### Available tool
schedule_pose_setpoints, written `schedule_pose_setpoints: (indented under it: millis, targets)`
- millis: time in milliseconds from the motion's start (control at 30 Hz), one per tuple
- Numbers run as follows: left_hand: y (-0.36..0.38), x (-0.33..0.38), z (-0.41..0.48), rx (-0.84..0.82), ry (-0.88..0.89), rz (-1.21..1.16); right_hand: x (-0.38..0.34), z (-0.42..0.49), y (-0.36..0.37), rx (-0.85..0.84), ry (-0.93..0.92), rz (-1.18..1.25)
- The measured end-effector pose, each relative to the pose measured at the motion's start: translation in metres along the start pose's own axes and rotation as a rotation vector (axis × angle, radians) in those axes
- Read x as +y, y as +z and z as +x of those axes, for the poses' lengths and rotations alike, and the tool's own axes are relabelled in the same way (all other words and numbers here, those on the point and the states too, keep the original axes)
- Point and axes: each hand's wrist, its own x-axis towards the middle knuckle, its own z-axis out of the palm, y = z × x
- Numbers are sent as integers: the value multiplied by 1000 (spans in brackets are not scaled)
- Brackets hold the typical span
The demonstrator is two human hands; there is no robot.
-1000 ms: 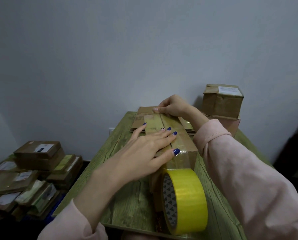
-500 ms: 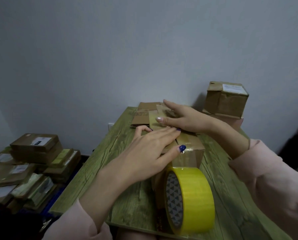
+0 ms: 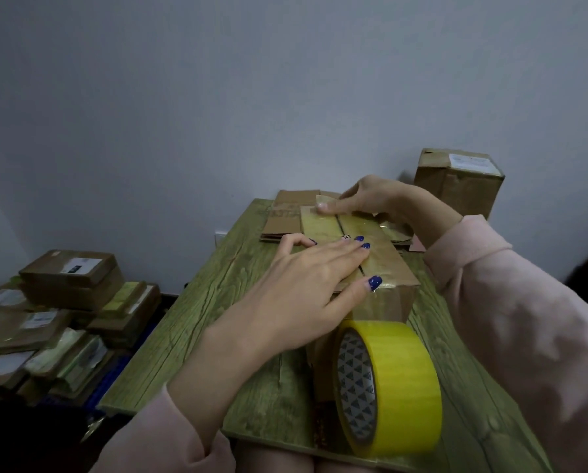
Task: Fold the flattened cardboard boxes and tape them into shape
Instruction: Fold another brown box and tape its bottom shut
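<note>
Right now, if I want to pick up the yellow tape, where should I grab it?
Probably from above: the tape roll stands on its edge at the table's near end, hole facing left. Put your thumb in the hole and fingers over the yellow band. The box blocks the far side.

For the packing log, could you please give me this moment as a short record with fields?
Box in work: cardboard box on the green table, flaps closed, tape along the top seam
Left hand: flat on the box top, fingers straight
Right hand: fingers on the tape at the box's far end
Tape roll: yellow, standing on edge at the table's near end
Behind: flattened cardboard, a sealed box at far right
Floor, left: pile of parcels
</note>
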Motion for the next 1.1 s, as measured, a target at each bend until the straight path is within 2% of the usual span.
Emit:
schedule_pose_setpoints:
  millis: [233,300,367,433,500,533,600,700,800,867,900,967,1033,1100]
  targets:
    - [1,-5,0,-39,-24,-36,1,6,0,80,49,78]
    - [0,-5,-2,-39,-26,-45,6,11,2,210,18,59]
    - [-2,-5,-4,-60,-36,-70,13,13,5,381,-77,22]
    - [-4,-5,-4,-65,-42,-93,17,7,8,465,-284,22]
    - [-4,-5,-4,-58,-40,-103,16,-4,10,404,-453,-59]
    - [-4,-6,-4,-59,-44,-109,15,-8,11,343,-474,-140]
    - [-3,-6,-4,-62,-45,-124,14,-10,13,276,-445,-262]
    - [-6,-3,-2,-74,-61,-195,8,-7,16,264,-414,-362]
    - [-16,-9,3,-166,-88,-303,9,-9,12,175,-364,-199]
    - [-24,-16,13,-186,-144,-514,14,-11,11,97,-323,-66]
    - [-25,-21,21,-166,-182,-568,18,-10,14,70,-297,-79]
    - [-19,-29,39,-197,-217,-369,28,-8,25,52,-251,-131]
    - [-3,-38,49,-300,-182,-136,40,-5,34,98,-261,-47]
    - [14,-46,50,-317,-144,-99,46,-6,34,120,-273,60]
